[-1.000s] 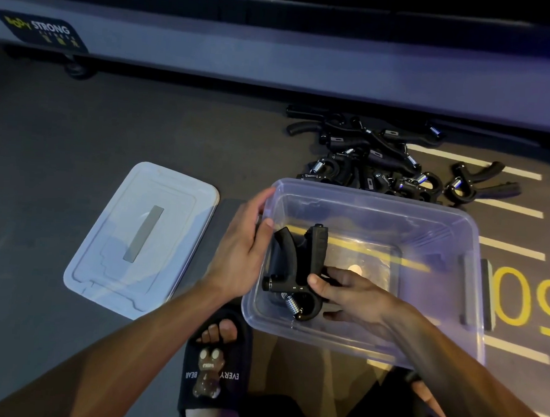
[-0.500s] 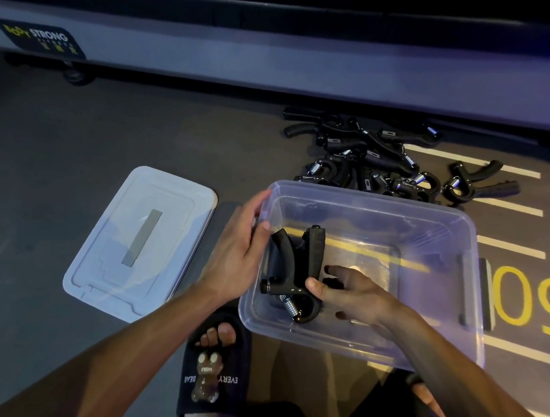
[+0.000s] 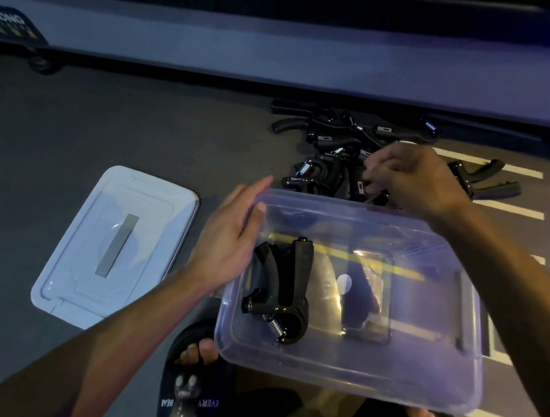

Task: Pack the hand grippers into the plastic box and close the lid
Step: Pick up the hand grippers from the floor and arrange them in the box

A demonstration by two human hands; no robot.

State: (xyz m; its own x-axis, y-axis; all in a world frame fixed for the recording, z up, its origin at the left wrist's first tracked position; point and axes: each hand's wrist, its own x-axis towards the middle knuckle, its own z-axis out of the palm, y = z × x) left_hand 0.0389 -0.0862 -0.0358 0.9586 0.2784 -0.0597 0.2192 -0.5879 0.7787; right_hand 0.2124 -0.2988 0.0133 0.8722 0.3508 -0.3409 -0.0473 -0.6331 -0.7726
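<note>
Dark gym floor with yellow and white painted lines carried everything, and a long padded bench edge ran behind. Near the middle stood the clear box, open, with one gripper lying at its left end, spring toward the person. Left of the box lay the lid, flat and well apart, probably set aside so the opening stayed free for loading. Beyond the box's far rim sat the pile of remaining grippers, close enough to reach without shifting.

Left hand rested at the box's left rim, fingers straight and relaxed, thumb over the edge, seemingly steadying the light box against sliding. Right hand hovered over the pile just past the far rim, fingers curled down among the grippers; whether they already pinched one could not be told.

Compared with half a second earlier, the right hand had let go of the gripper inside the box and moved out to the pile, while the left stayed at the rim. Most of the packing remained, judging by the pile.
</note>
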